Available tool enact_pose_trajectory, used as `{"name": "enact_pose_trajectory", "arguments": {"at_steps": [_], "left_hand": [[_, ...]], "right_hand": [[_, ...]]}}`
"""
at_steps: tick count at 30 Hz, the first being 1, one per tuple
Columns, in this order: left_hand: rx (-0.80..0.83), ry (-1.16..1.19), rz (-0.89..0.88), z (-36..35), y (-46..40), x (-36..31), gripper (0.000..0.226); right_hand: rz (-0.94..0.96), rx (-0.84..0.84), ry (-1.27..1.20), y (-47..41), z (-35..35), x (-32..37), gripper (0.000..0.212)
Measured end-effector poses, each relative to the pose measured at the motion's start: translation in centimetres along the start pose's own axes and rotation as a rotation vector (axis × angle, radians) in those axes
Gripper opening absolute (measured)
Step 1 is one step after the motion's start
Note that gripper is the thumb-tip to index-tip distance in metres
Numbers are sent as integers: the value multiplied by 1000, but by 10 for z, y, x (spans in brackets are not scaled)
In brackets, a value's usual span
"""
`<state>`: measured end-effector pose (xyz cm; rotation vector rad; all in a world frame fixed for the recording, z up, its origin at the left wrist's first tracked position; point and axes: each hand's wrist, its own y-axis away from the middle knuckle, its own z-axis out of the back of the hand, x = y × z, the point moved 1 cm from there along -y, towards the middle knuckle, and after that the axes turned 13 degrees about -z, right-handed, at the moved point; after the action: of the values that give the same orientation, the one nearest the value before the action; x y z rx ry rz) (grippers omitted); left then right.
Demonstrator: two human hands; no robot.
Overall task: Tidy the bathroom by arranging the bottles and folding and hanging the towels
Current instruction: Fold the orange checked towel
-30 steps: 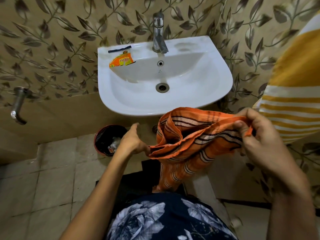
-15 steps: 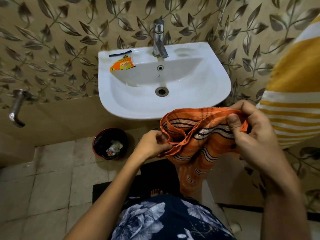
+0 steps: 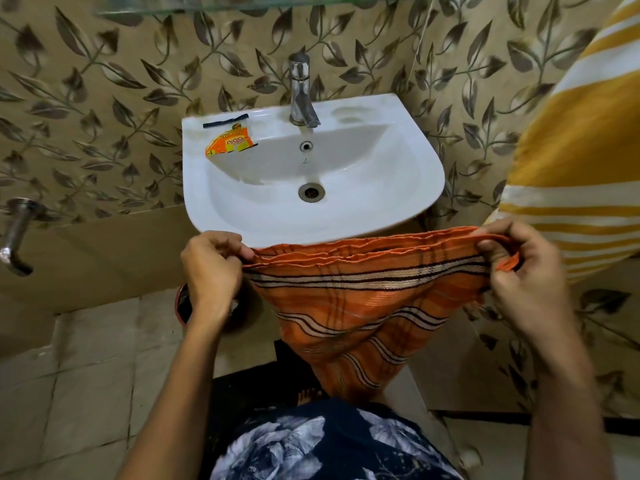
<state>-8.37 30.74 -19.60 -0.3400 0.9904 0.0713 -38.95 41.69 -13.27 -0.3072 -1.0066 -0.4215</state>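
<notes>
An orange towel [image 3: 360, 306] with black and cream stripes hangs stretched between my hands, just in front of the sink's near rim. My left hand [image 3: 211, 268] pinches its left top corner. My right hand [image 3: 519, 275] grips the right top corner, fingers curled around the bunched edge. The top edge is pulled taut and folded in layers; the rest droops to a point below. A yellow towel with white stripes [image 3: 575, 161] hangs at the right edge of view. No bottles are visible.
A white wall sink [image 3: 415, 188] with a chrome tap [image 3: 301, 95] sits ahead, an orange sachet [image 3: 230, 145] on its left rim. A glass shelf edge [image 3: 207, 5] runs along the top. A red bin [image 3: 181, 303] stands under the sink, a wall tap [image 3: 14, 237] at left.
My hands have moved apart and up, pulling the bunched orange towel out flat and taut along its top edge. The view has tilted up, showing more of the wall.
</notes>
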Motion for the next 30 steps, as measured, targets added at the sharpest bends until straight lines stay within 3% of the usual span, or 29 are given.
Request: {"name": "enact_pose_trajectory", "arguments": {"at_steps": [5, 8, 10, 15, 20, 24, 30], "left_hand": [[138, -5, -108, 29, -11, -11, 40], [233, -79, -338, 44, -13, -23, 27], [287, -215, -486, 53, -15, -31, 34], [429, -340, -681, 65, -26, -34, 38], [386, 51, -673, 69, -32, -37, 7], [324, 352, -630, 78, -37, -46, 14], [144, 475, -556, 77, -49, -59, 19]], "right_hand": [[17, -117, 8, -2, 3, -13, 43], [24, -170, -94, -1, 9, -15, 52], [57, -218, -96, -3, 15, -15, 54], [112, -244, -96, -11, 24, -7, 31], [162, -248, -124, -18, 36, 12, 35], [202, -261, -177, -19, 46, 23, 33], [234, -276, -242, -29, 40, 29, 29]]}}
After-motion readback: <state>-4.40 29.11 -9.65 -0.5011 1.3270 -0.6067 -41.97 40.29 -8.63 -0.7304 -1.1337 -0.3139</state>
